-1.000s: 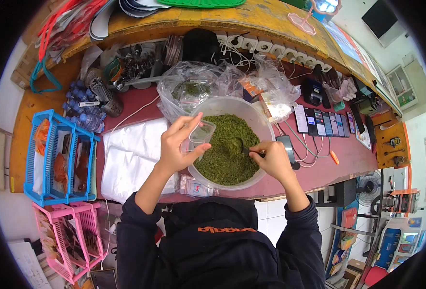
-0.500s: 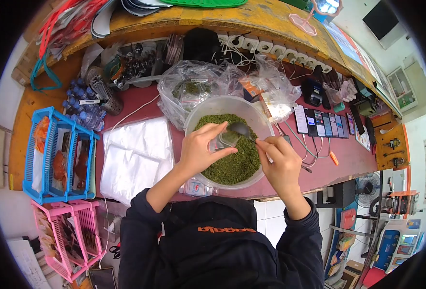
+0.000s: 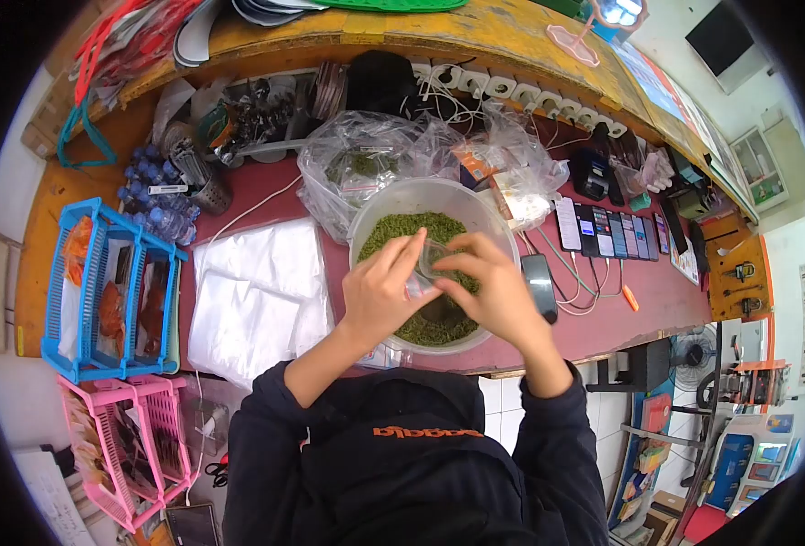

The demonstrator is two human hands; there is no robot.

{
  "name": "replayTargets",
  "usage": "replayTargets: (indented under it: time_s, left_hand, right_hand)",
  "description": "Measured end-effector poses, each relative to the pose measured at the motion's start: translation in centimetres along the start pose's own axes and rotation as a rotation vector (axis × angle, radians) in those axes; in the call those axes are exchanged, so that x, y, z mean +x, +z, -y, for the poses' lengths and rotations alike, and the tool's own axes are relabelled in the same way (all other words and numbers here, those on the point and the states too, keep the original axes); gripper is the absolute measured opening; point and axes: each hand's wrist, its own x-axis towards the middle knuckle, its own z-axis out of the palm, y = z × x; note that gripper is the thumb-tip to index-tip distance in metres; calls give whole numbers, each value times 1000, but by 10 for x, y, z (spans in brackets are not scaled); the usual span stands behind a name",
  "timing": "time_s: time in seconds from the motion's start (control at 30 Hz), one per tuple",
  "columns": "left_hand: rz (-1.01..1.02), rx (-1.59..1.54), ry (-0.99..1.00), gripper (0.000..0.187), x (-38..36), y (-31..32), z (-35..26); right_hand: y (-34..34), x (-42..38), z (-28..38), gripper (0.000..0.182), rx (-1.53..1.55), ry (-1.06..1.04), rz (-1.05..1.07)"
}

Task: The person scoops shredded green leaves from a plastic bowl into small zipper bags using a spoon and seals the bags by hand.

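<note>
A translucent round tub (image 3: 362,214) stands in front of me, partly filled with dry, chopped green herb-like flakes (image 3: 421,225). Over its middle, my left hand (image 3: 381,289) pinches a small clear plastic bag (image 3: 427,264). My right hand (image 3: 486,287) comes in from the other side, its curled fingers closed on the bag's upper edge. Both hands cover much of the bag. Below them, a dark patch shows among the flakes, partly hidden by my right hand.
Flat clear plastic bags (image 3: 257,300) lie left of the tub, beside blue baskets (image 3: 80,300). Behind it sits a large clear bag (image 3: 330,168) holding green packets. To the right are a dark rounded object (image 3: 539,289), cables and a row of phones (image 3: 605,235).
The dark spoon that my right hand held over the bag no longer shows in it. That hand has moved left and now grips the bag together with my left hand.
</note>
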Motion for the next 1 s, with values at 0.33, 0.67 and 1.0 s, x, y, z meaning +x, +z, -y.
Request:
replayTargets:
  time_s: [0.33,0.67,1.0]
  left_hand:
    - [473,-844,-316,17,9,-15,42]
    - [211,-729,-230,7,2,-4,-4]
    - [-191,-551,-200,7,28,-26,32]
  right_hand:
    - [8,-13,-8,14,424,275,-67]
    - [24,-21,1,8,475,248,-199]
    - [-5,-47,4,5,516,224,-337]
